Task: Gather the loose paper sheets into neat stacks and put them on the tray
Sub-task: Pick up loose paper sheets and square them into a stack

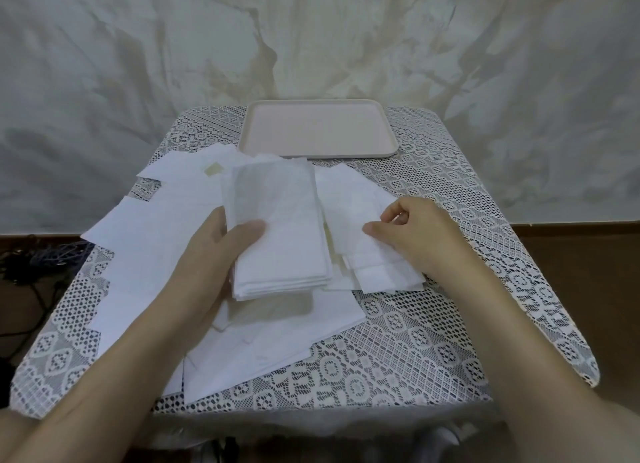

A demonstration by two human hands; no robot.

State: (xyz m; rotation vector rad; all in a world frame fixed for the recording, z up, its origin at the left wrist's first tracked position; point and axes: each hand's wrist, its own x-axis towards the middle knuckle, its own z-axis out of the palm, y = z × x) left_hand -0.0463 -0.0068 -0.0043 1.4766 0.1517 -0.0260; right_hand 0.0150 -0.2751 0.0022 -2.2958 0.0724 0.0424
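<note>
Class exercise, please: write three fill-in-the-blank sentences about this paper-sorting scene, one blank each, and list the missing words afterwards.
1. The left hand holds the stack of sheets with its ____ pressed on top.
2. The right hand pinches a loose sheet lying to the ____ of the stack.
3. The tray at the far end of the table holds no paper and is pale ____ in colour.

Missing words: thumb; right; pink.
</note>
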